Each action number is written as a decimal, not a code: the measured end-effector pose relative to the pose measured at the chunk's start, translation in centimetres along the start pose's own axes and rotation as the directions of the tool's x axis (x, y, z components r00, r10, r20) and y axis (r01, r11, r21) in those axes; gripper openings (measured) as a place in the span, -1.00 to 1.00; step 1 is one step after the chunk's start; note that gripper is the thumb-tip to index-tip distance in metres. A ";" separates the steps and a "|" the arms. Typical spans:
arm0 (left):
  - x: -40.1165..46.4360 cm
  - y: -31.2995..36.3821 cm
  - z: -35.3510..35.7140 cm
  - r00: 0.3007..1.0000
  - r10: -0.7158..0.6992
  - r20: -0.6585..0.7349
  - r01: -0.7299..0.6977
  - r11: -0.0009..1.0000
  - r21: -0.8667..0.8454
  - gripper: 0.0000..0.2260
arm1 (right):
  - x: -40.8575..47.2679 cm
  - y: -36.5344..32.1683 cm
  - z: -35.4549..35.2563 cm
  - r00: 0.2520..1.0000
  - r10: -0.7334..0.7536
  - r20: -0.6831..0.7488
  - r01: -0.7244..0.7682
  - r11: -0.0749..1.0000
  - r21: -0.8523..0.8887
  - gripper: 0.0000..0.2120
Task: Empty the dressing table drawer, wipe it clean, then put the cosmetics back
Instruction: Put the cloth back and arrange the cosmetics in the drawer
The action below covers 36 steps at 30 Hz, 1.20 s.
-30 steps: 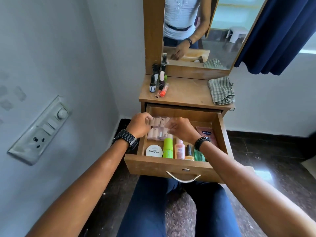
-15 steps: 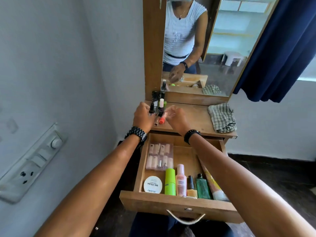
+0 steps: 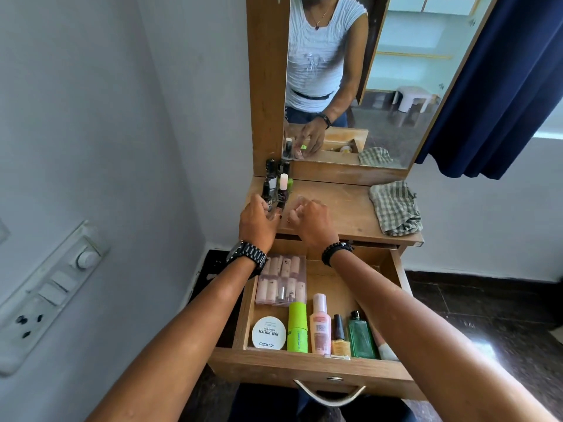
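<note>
The dressing table drawer (image 3: 307,365) stands pulled well out below the tabletop (image 3: 338,208), and it is far from empty: a clear case of small pink tubes (image 3: 281,281) lies at the back left, and along the front wall sit a white round tin (image 3: 269,332), a green tube (image 3: 297,327), a pink bottle (image 3: 320,325), a small yellow nail polish (image 3: 340,339) and a green glass bottle (image 3: 361,338). Both hands are up over the tabletop's left front corner, beside a cluster of dark bottles (image 3: 275,185) standing against the mirror frame. The left hand (image 3: 257,223) has its fingers curled toward the nearest bottle, touching or nearly touching it, though whether they close on it cannot be told. The right hand (image 3: 310,222) is curled into a loose fist just beside it; something small may be pinched in its fingertips, but that is too blurred to tell. A checked cloth (image 3: 396,208) lies crumpled on the tabletop's right side, well apart from the hands. The step in hand appears to be the emptying, with items being set out on the tabletop. The next move likely calls for reaching back down into the drawer for the case or a front-row bottle, without toppling the upright bottles beside the hands.
</note>
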<state>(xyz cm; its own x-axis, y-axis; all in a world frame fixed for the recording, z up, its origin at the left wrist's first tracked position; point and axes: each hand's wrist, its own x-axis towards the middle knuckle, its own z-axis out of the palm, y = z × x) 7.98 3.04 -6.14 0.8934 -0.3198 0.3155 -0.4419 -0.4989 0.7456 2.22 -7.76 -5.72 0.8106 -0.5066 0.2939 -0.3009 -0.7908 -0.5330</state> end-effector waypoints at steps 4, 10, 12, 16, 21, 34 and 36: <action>-0.8 0.1 -0.1 0.999 0.035 -0.016 -0.035 0.999 0.026 -0.77 | -0.3 0.5 -0.6 1.000 0.009 -0.017 -0.009 1.000 0.005 -0.83; -2.2 0.3 -0.9 0.999 0.023 -0.029 -0.022 0.999 0.035 -0.77 | -1.2 -0.1 -0.7 0.999 -0.042 0.020 0.043 0.997 -0.070 -0.80; -2.8 0.5 -1.1 0.999 0.020 -0.029 -0.020 1.000 0.016 -0.78 | -1.3 -0.2 -0.8 0.999 -0.020 0.025 0.022 0.996 -0.085 -0.84; -4.7 1.0 -1.3 0.999 0.037 -0.020 -0.038 0.998 -0.045 -0.79 | -2.1 0.2 -1.6 0.993 0.115 -0.014 -0.114 0.993 0.037 -0.91; -7.6 1.0 -0.6 0.994 0.032 0.105 -0.026 0.998 -0.059 -0.77 | -7.1 0.4 -5.7 0.974 0.217 -0.060 -0.189 0.933 0.307 -0.91; -8.5 2.2 4.8 0.938 -0.168 0.303 0.135 0.983 0.128 -0.75 | -10.8 6.4 -2.8 0.817 0.545 0.189 -0.573 0.733 0.367 -0.90; -8.5 2.1 5.4 0.934 -0.176 0.311 0.135 0.979 0.150 -0.82 | -10.4 6.7 -2.0 0.820 0.549 0.166 -0.570 0.748 0.340 -0.92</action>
<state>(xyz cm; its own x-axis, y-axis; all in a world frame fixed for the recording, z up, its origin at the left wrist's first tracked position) -0.95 0.32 -10.45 0.8870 -0.4614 -0.0197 -0.3244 -0.6528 0.6846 -9.20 -8.51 -10.76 0.5825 -0.7920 -0.1829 -0.5159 -0.1863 -0.8361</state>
